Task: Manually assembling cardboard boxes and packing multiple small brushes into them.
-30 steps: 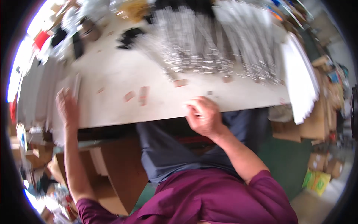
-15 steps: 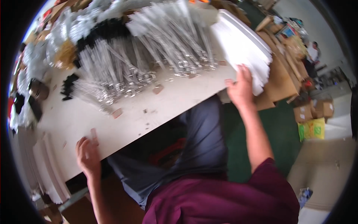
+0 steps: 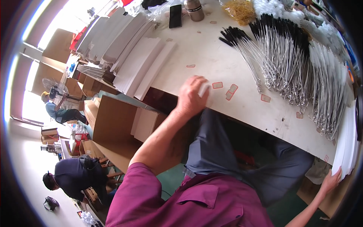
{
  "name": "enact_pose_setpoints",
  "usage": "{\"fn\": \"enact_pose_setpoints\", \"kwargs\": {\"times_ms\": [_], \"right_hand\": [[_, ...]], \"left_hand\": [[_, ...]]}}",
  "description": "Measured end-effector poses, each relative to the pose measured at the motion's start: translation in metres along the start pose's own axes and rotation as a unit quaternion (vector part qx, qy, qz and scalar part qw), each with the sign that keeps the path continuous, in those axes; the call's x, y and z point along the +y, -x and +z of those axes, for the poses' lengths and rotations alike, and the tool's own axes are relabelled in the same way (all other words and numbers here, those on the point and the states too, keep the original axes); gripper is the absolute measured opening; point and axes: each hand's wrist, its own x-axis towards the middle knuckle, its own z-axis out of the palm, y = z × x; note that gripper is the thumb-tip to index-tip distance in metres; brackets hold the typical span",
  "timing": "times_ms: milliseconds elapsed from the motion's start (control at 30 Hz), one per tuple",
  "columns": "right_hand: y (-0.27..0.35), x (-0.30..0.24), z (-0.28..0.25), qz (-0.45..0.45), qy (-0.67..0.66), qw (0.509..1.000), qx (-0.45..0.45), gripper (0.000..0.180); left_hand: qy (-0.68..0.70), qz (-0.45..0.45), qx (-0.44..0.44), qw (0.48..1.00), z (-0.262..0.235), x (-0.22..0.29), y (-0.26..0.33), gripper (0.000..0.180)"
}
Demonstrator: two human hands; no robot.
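Resting near the table's (image 3: 242,113) front edge, your left hand (image 3: 192,96) lies palm-down with fingers curled over a small white slip (image 3: 204,89); only one corner of it shows, so you cannot tell whether it is pinched or merely pressed flat. Your right hand (image 3: 330,181) is at the lower right, fingers spread against the end of a stack of white sheets (image 3: 348,147) that overhangs the table corner; the grip reads as a wide, flat hold on the stack's edge. Judgement: the slip looks thin, light and limp, so slide it to the edge and nip it by a corner; the stack looks heavier and floppy, so support it from beneath. Small red-bordered labels (image 3: 230,92) lie scattered just beside your left hand. Wire-handled brushes (image 3: 287,56) lie in rows farther back. Containers: open cardboard boxes (image 3: 124,125) stand below the table to your left; their contents are not visible.
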Motion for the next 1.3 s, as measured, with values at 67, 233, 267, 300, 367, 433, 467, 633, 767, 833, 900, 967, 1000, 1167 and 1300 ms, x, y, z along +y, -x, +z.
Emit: {"fn": "enact_pose_setpoints", "kwargs": {"times_ms": [67, 233, 267, 300, 367, 433, 467, 633, 767, 833, 900, 967, 1000, 1167, 1300], "right_hand": [[-0.001, 0.000, -0.004, 0.009, 0.004, 1.000, -0.007, 0.058], [-0.007, 0.018, -0.002, -0.027, -0.009, 0.998, 0.047, 0.057], [-0.006, 0.018, -0.001, -0.028, -0.009, 0.998, 0.048, 0.057], [-0.007, 0.014, -0.004, -0.020, -0.022, 0.998, 0.057, 0.054], [-0.008, 0.010, -0.008, -0.013, -0.035, 0.997, 0.068, 0.051], [-0.006, 0.010, -0.013, -0.019, -0.070, 0.994, 0.084, 0.048], [-0.005, 0.007, -0.016, -0.019, -0.069, 0.994, 0.085, 0.048], [-0.002, -0.026, -0.057, 0.036, -0.122, 0.986, 0.110, 0.046], [-0.007, -0.068, -0.087, 0.047, -0.161, 0.981, 0.095, 0.046], [-0.010, -0.082, -0.095, 0.021, -0.226, 0.967, 0.113, 0.045], [-0.012, -0.103, -0.112, 0.001, -0.246, 0.962, 0.119, 0.045], [-0.011, -0.126, -0.129, -0.018, -0.301, 0.946, 0.115, 0.046], [-0.009, -0.139, -0.134, -0.016, -0.331, 0.937, 0.108, 0.047], [-0.001, -0.209, -0.175, -0.090, -0.426, 0.899, 0.041, 0.054], [0.008, -0.256, -0.194, -0.184, -0.431, 0.883, 0.000, 0.061]], "left_hand": [[-0.107, -0.038, 0.004, 0.994, -0.026, -0.030, -0.004, 0.026], [-0.414, -0.109, -0.100, 0.898, -0.081, -0.099, 0.011, 0.053], [-0.421, -0.121, -0.117, 0.891, -0.088, -0.110, 0.016, 0.051], [-0.428, -0.134, -0.134, 0.884, -0.094, -0.116, 0.018, 0.050], [-0.435, -0.142, -0.148, 0.877, -0.098, -0.129, 0.022, 0.050], [-0.440, -0.146, -0.162, 0.871, -0.103, -0.137, 0.023, 0.050], [-0.428, -0.149, -0.148, 0.879, -0.108, -0.140, 0.024, 0.050], [-0.343, -0.130, -0.035, 0.930, -0.124, -0.137, 0.025, 0.045], [-0.457, -0.060, -0.028, 0.887, -0.134, -0.151, 0.035, 0.035], [-0.429, -0.056, -0.033, 0.901, -0.131, -0.157, 0.035, 0.031], [-0.440, -0.044, -0.043, 0.896, -0.124, -0.156, 0.034, 0.031], [-0.441, -0.035, -0.036, 0.896, -0.121, -0.152, 0.029, 0.031], [-0.445, -0.031, -0.030, 0.894, -0.118, -0.148, 0.027, 0.031], [-0.430, -0.046, -0.084, 0.898, -0.113, -0.131, 0.010, 0.034], [-0.368, -0.025, -0.039, 0.929, -0.116, -0.107, 0.005, 0.037]]}}
